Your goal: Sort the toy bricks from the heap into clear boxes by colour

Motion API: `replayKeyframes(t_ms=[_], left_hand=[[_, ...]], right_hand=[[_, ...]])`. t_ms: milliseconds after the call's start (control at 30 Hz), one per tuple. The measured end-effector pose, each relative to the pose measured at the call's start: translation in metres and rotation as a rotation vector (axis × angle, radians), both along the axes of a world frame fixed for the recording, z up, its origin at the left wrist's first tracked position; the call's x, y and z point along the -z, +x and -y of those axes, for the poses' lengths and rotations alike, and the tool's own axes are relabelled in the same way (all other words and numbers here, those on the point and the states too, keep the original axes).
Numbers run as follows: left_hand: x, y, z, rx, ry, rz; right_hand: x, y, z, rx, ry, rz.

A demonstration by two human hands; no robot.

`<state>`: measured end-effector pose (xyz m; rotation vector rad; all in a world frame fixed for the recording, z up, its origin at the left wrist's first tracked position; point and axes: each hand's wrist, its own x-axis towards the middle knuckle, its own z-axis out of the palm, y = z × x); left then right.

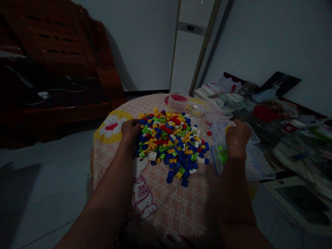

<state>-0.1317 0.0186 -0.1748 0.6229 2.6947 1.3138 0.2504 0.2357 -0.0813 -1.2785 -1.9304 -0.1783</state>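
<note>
A heap of small plastic building bricks in blue, yellow, green, red and white covers the middle of the round table. At its left edge is my left hand, fingers curled together against the bricks; what they pinch, if anything, is hidden. My right hand hangs over the clear plastic boxes on the right. A small yellow brick shows at its fingertips. Below it, several green bricks lie in a blue-rimmed clear box. One red brick sits apart from the heap.
A round clear tub stands at the table's back, beside other clear containers. The patterned tablecloth shows in front. To the right is a cluttered glass table; a wooden bench stands at the back left.
</note>
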Motion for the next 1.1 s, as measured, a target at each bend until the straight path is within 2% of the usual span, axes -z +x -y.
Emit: replayKeyframes(t_ms=[100,233,333,400,500,567,667,833,933,1100], left_hand=[[0.0,-0.001,0.0,0.001,-0.021,-0.005],[-0.002,-0.001,0.001,0.01,-0.048,-0.024],[-0.003,0.001,0.002,0.025,-0.054,-0.031],[-0.004,0.002,0.002,0.029,-0.056,-0.029],[-0.005,0.002,0.0,0.013,-0.058,-0.012],[-0.004,0.002,0.0,0.004,-0.053,-0.01],[-0.002,0.0,-0.001,-0.006,-0.048,-0.013],[0.004,-0.002,0.0,0.004,-0.015,-0.023],[0.006,-0.003,0.0,0.0,0.002,-0.019],[0.005,-0.004,-0.001,0.009,-0.004,-0.015]], right_hand=[[0.002,-0.007,0.003,-0.082,-0.02,0.016],[0.007,-0.04,0.022,-0.275,-0.08,0.093],[0.013,-0.067,0.043,-0.432,-0.164,0.221],[0.014,-0.08,0.056,-0.475,-0.263,0.37],[0.016,-0.092,0.07,-0.431,-0.425,0.596],[0.018,-0.096,0.073,-0.376,-0.481,0.674],[0.025,-0.098,0.071,-0.331,-0.493,0.717],[0.033,-0.095,0.066,-0.347,-0.48,0.694],[0.026,-0.091,0.067,-0.338,-0.456,0.647],[0.005,-0.072,0.063,-0.297,-0.39,0.568]])
